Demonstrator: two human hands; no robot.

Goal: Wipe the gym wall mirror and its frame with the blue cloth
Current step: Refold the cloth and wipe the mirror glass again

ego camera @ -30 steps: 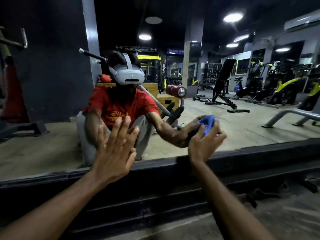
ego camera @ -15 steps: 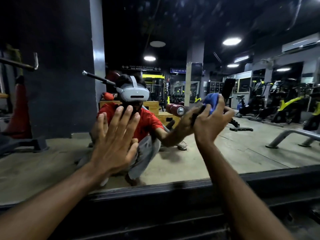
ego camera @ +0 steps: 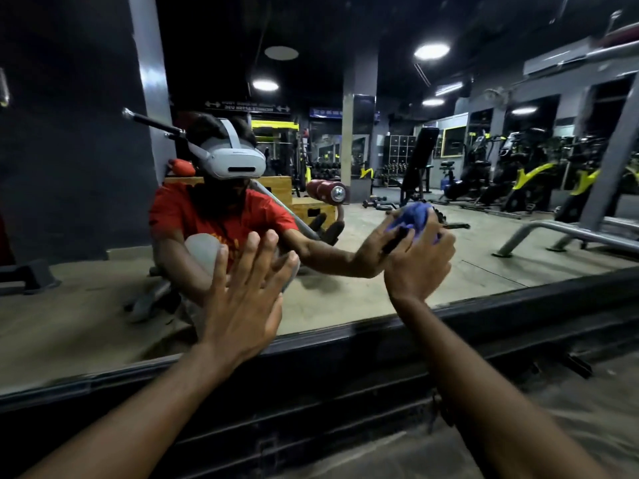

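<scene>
The mirror (ego camera: 363, 299) filled most of the view, its glass dim and showing a dark gym. Its black frame (ego camera: 536, 305) ran along the bottom edge, rising toward the right and looking dusty. Left of centre, the left hand (ego camera: 242, 299) was raised just above the frame with its fingers straight and slightly spread. The palm faced the glass and the fingertips met those of its own reflection, and the hand held nothing. Behind it the mirror showed a crouching person in a red shirt (ego camera: 221, 212) wearing a white headset (ego camera: 235, 160).

Further right, the blue cloth (ego camera: 413, 214) was bunched into a small crumpled wad. It sat against the glass, well above the frame and higher than the left hand. The right hand (ego camera: 418, 261) gripped it from behind, with its fingers curled round the wad so that only the top of the cloth showed above the knuckles. The reflected hand met it from the other side. At the far right the glass showed black and yellow exercise machines (ego camera: 532, 174), and below the frame lay a gritty floor (ego camera: 605, 392).
</scene>
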